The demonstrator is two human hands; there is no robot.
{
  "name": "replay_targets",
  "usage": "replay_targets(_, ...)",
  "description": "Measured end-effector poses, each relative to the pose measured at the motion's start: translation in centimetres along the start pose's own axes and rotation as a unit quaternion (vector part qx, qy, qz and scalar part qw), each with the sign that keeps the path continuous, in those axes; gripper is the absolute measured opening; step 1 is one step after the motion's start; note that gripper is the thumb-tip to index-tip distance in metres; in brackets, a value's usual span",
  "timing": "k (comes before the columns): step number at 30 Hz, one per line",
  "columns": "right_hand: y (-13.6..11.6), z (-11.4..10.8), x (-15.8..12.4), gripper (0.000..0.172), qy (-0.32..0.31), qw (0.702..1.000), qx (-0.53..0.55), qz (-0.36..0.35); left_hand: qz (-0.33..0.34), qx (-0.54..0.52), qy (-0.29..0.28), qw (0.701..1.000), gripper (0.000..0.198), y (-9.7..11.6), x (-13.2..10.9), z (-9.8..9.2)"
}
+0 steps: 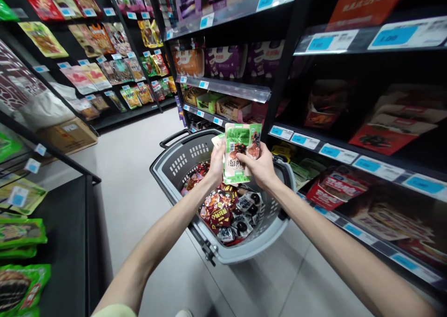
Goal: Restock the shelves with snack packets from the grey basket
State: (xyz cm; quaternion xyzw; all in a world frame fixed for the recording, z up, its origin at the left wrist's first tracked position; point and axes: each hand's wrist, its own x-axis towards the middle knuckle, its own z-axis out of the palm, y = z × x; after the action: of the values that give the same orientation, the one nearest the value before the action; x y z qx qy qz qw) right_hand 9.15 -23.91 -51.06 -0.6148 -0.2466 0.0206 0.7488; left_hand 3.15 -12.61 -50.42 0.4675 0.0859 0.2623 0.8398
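Note:
Both my hands are over a grey shopping basket (230,257), holding several green-and-beige snack packets (240,165) together. My left hand (217,163) grips the packets from their left side. On the right, my right hand (260,165) is closed on them, its thumb lying across the front packet. Inside the basket lie small wrapped snacks: dark red packets (219,207) in the middle and silver-and-black packets (244,214) to the right. The packets in my hands cover part of the basket's far interior.
Black shelving (286,89) with blue price tags stands close on the right, its lower tier holding red packs (335,189). A low black display (70,242) is at the left, with green bags (21,235). A cardboard box (68,138) sits on the floor (129,156).

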Motion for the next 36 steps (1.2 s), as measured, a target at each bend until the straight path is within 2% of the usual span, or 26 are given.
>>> replay_targets(4,0.0,-1.0,0.3,0.060,-0.042,0.997,0.055,0.032,0.026,0.007,-0.014,1.000,0.047,-0.1,0.0,0.1)
replay_targets(11,-1.4,-2.3,1.2,0.059,-0.088,0.986,0.113,0.086,0.084,0.044,-0.056,0.994,0.055,-0.6,0.3,-0.8)
replay_targets(15,-1.8,-2.6,1.3,0.058,-0.089,0.982,0.129,0.108,0.104,0.073,-0.099,0.987,0.059,-0.8,0.2,-1.3)
replay_targets(22,-2.4,-3.2,1.4,0.053,-0.083,0.978,0.130,0.140,0.087,0.061,-0.145,0.984,0.069,0.0,-0.5,-0.7)
replay_targets(27,-2.8,-3.6,1.2,0.052,-0.094,0.974,0.138,0.153,0.065,0.063,-0.137,0.986,0.074,0.2,-0.7,-0.3)
replay_targets(33,-2.8,-3.8,1.2,0.051,-0.105,0.966,0.156,0.177,0.058,0.050,-0.093,0.993,0.058,-0.4,0.0,-0.5)
replay_targets(36,-2.5,-3.9,1.2,0.053,-0.107,0.967,0.149,0.179,0.072,0.082,-0.074,0.991,0.060,-0.9,0.5,-0.9)
